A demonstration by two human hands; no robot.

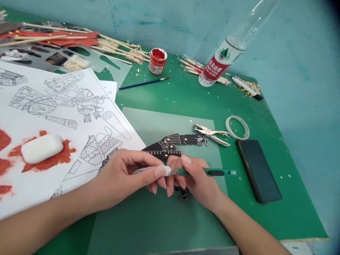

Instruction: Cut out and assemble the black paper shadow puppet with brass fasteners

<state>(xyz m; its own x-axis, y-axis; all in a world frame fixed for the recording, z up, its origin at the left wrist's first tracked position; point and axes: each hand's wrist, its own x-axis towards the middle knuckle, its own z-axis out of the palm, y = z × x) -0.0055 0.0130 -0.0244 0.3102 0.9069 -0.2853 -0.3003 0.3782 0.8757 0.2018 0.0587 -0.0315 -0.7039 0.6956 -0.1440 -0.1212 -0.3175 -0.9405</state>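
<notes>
My left hand [127,177] pinches a small white piece [166,170] with a pale, narrow length running back under the fingers. Closed around a green utility knife [207,171], my right hand [199,180] holds it level, its blade touching or very near the white piece. Beneath and just beyond both hands lies a black jointed figure [159,145] with brass fasteners, partly hidden by my fingers. It rests on a translucent sheet [159,223] on the green table [292,209].
Line-drawn paper sheets [98,88] with a white case [41,148] lie left. Behind are a red paint jar [158,62], a brush [145,83], sticks [117,53] and a bottle [219,62]. Right: hole punch [211,134], tape roll [247,131], phone [259,171].
</notes>
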